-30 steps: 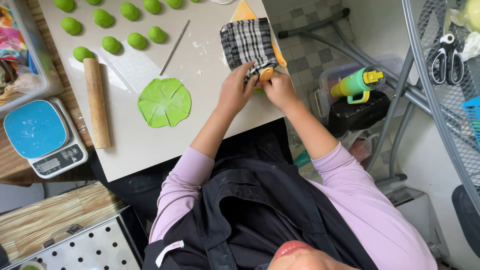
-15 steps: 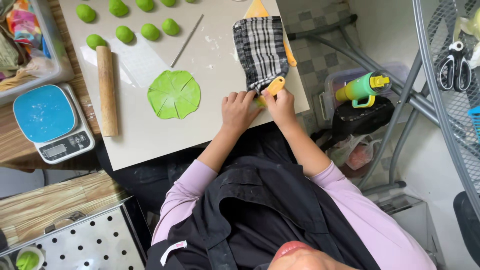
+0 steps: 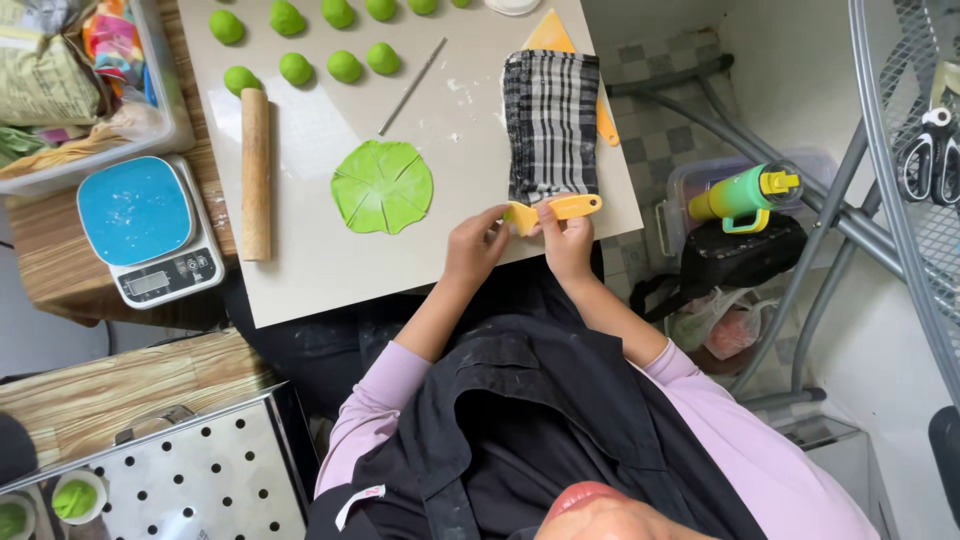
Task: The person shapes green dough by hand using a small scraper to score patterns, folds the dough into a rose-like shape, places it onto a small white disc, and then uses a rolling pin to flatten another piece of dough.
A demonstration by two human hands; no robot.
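Head camera, looking down: I hold a small yellow plastic knife at the near edge of the pale work board, just below the folded black-and-white checked cloth. My right hand pinches the handle from beneath; my left hand closes its fingertips on the blade end. The knife's long axis runs nearly flat across the frame, handle toward 3 o'clock, blade toward 9 o'clock, tilted slightly up at the handle end.

At 9 o'clock of my left hand lies a flat green dough disc, scored into wedges. Farther out at 9 o'clock, a wooden rolling pin stands lengthwise, 12 to 6. Green dough balls line up at 11 o'clock. A blue-topped kitchen scale sits beyond the board's left edge.
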